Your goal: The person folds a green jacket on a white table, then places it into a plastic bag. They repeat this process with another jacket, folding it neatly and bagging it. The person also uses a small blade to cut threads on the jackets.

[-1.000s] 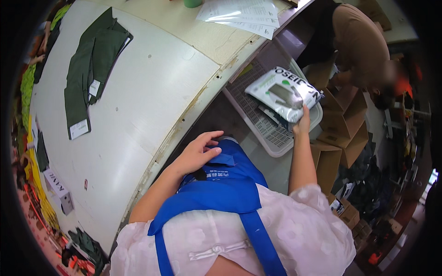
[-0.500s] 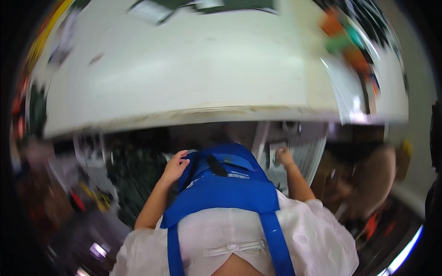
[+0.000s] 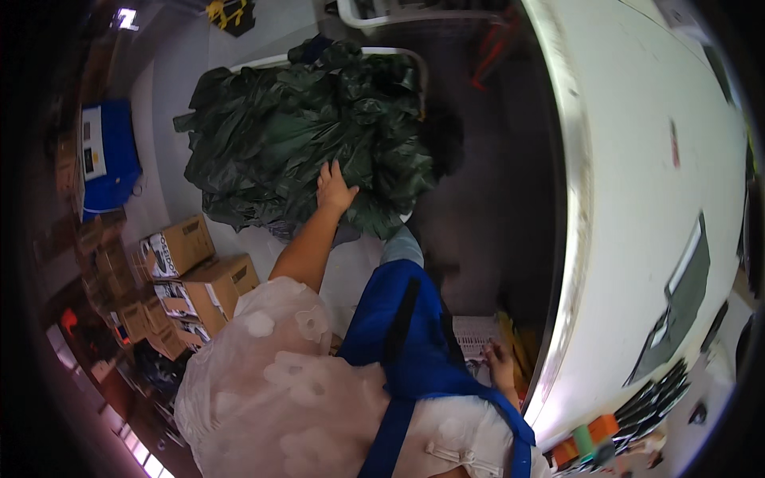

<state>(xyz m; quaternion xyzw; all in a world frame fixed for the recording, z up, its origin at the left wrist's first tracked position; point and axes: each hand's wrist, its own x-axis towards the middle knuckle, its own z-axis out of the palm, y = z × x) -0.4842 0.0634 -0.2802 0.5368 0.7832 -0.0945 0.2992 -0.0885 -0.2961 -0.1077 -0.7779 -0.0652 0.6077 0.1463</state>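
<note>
A large crumpled heap of shiny dark green sheet material (image 3: 279, 135), fabric or plastic, lies in a white-rimmed container (image 3: 418, 64) beside the table. My left hand (image 3: 335, 189) reaches to its near side with the fingers stretched out, at or just above the folds; whether it presses on them is hard to tell. Down by my blue apron (image 3: 426, 342), my right hand (image 3: 500, 365) hangs under the table edge with loosely bent fingers, and nothing shows in it. Near that hand is a white slatted basket (image 3: 474, 333).
The white table (image 3: 621, 199) runs along my right, with a flat dark green piece (image 3: 677, 295) on it. Cardboard boxes (image 3: 179, 247) stand stacked on the left, beyond them a blue and white container (image 3: 111, 159). Orange and green spools (image 3: 586, 442) sit at the table's near end.
My view has swung left from the table front to the green heap. My left hand has moved from beside the apron out to the heap; my right hand stays low beside me.
</note>
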